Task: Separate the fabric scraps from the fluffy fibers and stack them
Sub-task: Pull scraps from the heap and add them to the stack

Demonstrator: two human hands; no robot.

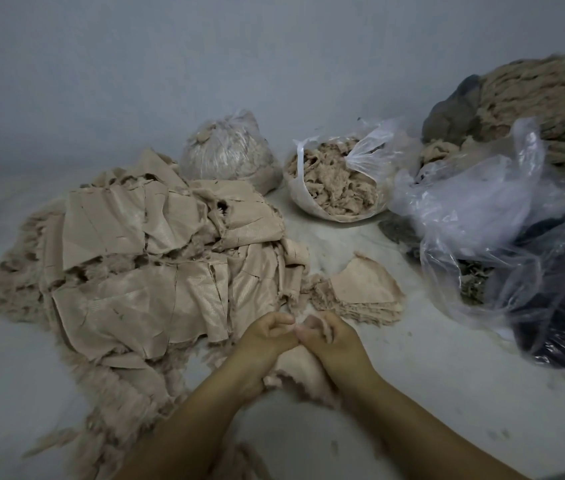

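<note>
My left hand [263, 336] and my right hand [329, 336] meet at the fingertips low in the middle, both gripping one beige fabric scrap [295, 370] with fluffy fibers along its edge. It hangs beneath and between my palms. A big heap of beige fabric pieces backed with fluffy fibers [128, 271] spreads across the left side. Just beyond my hands lies a small stack of flat beige scraps [364, 289].
An open plastic bag of fluffy fibers [336, 181] and a tied one [229, 150] stand at the back. Crumpled clear bags with dark material [516, 244] fill the right. A large beige fiber mound [544, 105] rises at the far right. Fluff litters the pale surface [412, 375].
</note>
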